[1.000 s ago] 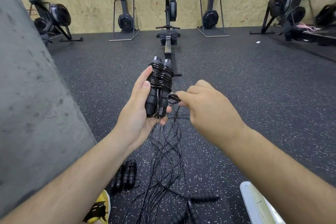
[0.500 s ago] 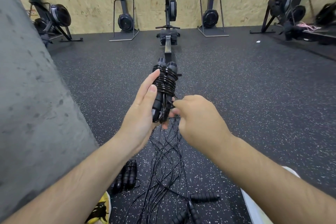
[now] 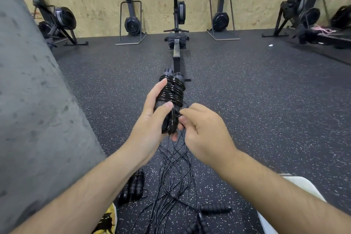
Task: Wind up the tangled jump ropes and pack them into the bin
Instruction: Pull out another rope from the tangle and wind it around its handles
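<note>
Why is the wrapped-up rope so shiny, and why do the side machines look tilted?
Head view: light glints off the glossy coils of the wound jump rope in the left hand; head view, edges: the wide-angle lens bends things, so side machines lean.

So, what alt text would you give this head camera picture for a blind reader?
A person's left hand grips a glossy black jump rope wound round its two handles, while the right hand pinches the cord's loose end beside them. More tangled black ropes trail across the speckled dark rubber floor below.
</note>
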Tool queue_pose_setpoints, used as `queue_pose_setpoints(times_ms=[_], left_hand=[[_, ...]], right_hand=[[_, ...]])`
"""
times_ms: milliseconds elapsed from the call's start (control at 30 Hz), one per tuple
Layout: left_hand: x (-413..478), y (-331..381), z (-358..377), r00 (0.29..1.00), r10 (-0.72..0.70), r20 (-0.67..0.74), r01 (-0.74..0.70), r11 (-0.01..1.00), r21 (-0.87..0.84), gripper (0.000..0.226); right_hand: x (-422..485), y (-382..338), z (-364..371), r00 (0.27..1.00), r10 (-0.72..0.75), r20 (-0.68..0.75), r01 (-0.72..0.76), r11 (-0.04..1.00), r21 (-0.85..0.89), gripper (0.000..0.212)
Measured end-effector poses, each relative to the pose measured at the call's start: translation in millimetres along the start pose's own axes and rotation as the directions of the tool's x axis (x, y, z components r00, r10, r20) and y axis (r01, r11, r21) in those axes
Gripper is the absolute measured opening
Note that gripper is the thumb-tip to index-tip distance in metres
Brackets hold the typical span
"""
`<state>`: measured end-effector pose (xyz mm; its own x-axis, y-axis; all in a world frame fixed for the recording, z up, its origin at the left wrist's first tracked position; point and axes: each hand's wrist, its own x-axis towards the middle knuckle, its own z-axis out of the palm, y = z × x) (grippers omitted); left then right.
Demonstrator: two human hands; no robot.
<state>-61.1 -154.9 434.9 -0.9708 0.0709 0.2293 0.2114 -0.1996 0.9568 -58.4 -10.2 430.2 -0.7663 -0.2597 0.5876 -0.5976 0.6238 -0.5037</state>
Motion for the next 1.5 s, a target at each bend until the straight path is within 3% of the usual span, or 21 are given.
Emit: queue_pose_setpoints(times_ms=[100,300,500,600,700,767,867,1000,1167,1500], left_hand=[[-3,0,-1,1.0,0.004,0.017,-0.004,1.0,-0.007,0.054],[-7,2,-6,1.0,-0.002,0.02,0.003,0.998,-0.061,0.055],[-6,1,-5,0.999,0.013,-0.033,-0.013,1.0,0.004,0.056],[-5,1,-1,0.998,0.01,-0.067,-0.009,1.0,0.007,0.054],[-4,4,5,0.998,-0.009,-0.063,0.007,0.999,-0.033,0.052],[-3,5,8,0.998,-0.007,-0.059,0.003,0.998,-0.067,0.052],[-2,6,10,0.998,0.0,-0.056,-0.006,0.995,-0.102,0.052],[-2,6,14,0.998,-0.014,-0.058,0.006,0.991,-0.135,0.051],[0,4,15,0.996,-0.027,-0.08,0.014,0.988,-0.156,0.051],[-1,-1,16,0.996,-0.043,-0.076,0.027,0.978,-0.209,0.051]], right_hand=[[-1,-2,2,1.0,0.014,-0.004,-0.014,1.0,0.0,0.022],[2,-6,0,0.962,-0.246,0.115,0.269,0.925,-0.268,0.017],[-9,-21,5,0.97,-0.052,0.236,0.144,0.907,-0.396,0.023],[-14,-25,10,0.965,-0.015,0.263,0.146,0.861,-0.487,0.05],[-14,-33,10,0.986,0.014,0.165,0.061,0.897,-0.437,0.061],[-15,-37,7,0.995,-0.014,0.098,0.053,0.91,-0.41,0.046],[-13,-31,1,0.998,0.042,0.046,-0.031,0.974,-0.223,0.023],[-8,-17,0,0.999,-0.035,-0.016,0.032,0.986,-0.165,0.024],[-2,-7,4,0.993,-0.119,0.004,0.117,0.968,-0.22,0.044],[-3,2,11,0.969,-0.131,-0.211,0.145,0.988,0.049,0.031]])
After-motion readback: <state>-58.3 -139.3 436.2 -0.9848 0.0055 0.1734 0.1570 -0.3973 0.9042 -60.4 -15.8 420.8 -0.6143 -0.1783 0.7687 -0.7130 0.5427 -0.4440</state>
